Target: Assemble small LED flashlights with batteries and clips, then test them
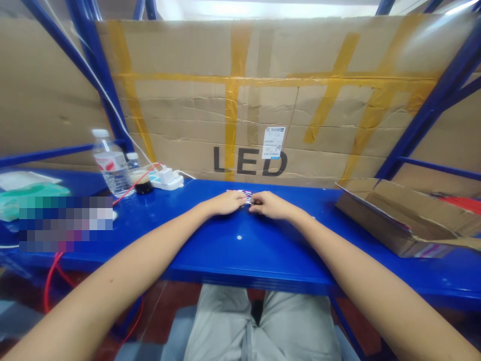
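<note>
Both of my hands meet over the blue table (240,260), near its far side. Between them is a small bundle (248,196) with white, purple and dark stripes; its kind is too small to make out. My left hand (228,202) lies over the bundle's left side, fingers together and pointing right. From the other side, my right hand (267,204) has curled fingers closed at the bundle's right edge. The fingers cover much of the bundle.
At right stands an open cardboard box (394,225), with red material (464,203) behind it. A water bottle (112,163), a dark-liquid bottle (141,175) and a white power strip (167,178) stand left. A taped cardboard sheet (180,125) closes off the back.
</note>
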Motion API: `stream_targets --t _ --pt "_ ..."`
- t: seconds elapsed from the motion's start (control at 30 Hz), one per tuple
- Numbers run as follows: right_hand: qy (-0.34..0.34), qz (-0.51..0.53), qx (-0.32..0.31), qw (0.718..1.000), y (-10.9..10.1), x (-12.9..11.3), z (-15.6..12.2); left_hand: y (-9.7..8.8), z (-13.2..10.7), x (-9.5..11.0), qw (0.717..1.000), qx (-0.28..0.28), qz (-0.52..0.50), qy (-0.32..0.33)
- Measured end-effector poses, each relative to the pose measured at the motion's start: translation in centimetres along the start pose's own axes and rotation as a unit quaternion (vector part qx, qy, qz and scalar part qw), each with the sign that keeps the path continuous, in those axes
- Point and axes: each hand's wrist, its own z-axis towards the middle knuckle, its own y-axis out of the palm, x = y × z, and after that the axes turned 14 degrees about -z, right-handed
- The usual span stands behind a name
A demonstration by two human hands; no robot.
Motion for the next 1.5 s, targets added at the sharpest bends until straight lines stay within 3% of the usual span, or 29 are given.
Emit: stream_targets --t 0.27,0.5,0.87,1.3,1.5 --pt "0.004 0.001 -0.013 1.000 -0.2 0.0 -0.1 -0.2 -0.1 -0.2 1.000 0.000 -0.007 0.020" --pt "-0.001 -0.050 -0.020 0.999 -0.4 0.5 -0.2 -0.6 -0.8 0.7 0.991 -0.045 0.117 0.038" --pt "0.019 -0.101 -0.043 0.994 -0.7 0.5 -0.1 -0.5 -1.4 2.2 0.960 -0.041 0.274 0.049" --pt "0.033 -0.116 -0.055 0.991 -0.9 0.3 -0.2 -1.3 -1.7 2.3 0.954 -0.045 0.289 0.058" --pt "0.051 -0.137 -0.048 0.988 -1.1 0.4 -0.3 -2.0 -1.9 2.4 0.955 -0.038 0.291 0.027"
